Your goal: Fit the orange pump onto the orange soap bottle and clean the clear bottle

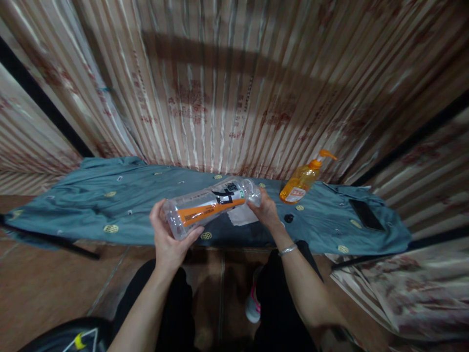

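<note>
A clear plastic drink bottle (pixel 210 203) with an orange, white and black label lies nearly sideways in the air above the cloth-covered table. My left hand (pixel 171 239) is wrapped round its base end, thumb along the near side. At the neck end, my right hand (pixel 264 208) closes its fingers round the bottle; the mouth is partly hidden by them. Beneath the neck, a white piece of paper (pixel 242 215) rests on the cloth. A small black object (pixel 288 218), perhaps a cap, sits just right of my right hand.
A pump bottle (pixel 300 181) of orange liquid stands at the back right. Farther right lies a dark phone (pixel 365 215). The table's blue-green cloth (pixel 84 205) is wrinkled, and a striped curtain (pixel 205 98) hangs close behind. Black frame bars (pixel 51 102) slope at both sides.
</note>
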The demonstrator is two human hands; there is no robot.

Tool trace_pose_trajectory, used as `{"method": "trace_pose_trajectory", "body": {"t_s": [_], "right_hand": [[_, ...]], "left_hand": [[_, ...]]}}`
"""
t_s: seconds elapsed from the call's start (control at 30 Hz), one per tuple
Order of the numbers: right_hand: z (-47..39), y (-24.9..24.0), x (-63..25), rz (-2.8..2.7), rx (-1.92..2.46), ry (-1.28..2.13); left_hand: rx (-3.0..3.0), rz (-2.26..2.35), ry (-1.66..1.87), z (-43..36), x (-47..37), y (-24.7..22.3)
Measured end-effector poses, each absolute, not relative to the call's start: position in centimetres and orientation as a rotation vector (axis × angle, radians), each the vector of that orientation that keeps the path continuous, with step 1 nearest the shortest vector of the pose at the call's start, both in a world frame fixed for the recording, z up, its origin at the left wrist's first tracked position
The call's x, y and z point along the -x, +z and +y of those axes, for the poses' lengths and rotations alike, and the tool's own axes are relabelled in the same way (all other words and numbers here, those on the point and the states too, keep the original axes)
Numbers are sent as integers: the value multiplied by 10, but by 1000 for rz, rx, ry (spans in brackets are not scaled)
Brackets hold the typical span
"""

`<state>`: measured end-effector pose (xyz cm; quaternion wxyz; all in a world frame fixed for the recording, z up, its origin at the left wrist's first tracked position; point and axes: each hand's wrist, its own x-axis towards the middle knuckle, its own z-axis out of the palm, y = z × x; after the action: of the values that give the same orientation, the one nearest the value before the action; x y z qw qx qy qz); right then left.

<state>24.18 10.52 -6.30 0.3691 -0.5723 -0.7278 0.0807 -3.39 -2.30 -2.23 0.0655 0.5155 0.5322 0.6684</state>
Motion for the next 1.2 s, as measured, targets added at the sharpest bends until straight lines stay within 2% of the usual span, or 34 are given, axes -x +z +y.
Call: {"method": "trace_pose_trajectory", "body": {"t_s": [1.2], "right_hand": [[106, -64, -241, -1848, 1478, 199]], "left_hand": [[-1536, 1585, 2014, -23, 32, -20]]}}
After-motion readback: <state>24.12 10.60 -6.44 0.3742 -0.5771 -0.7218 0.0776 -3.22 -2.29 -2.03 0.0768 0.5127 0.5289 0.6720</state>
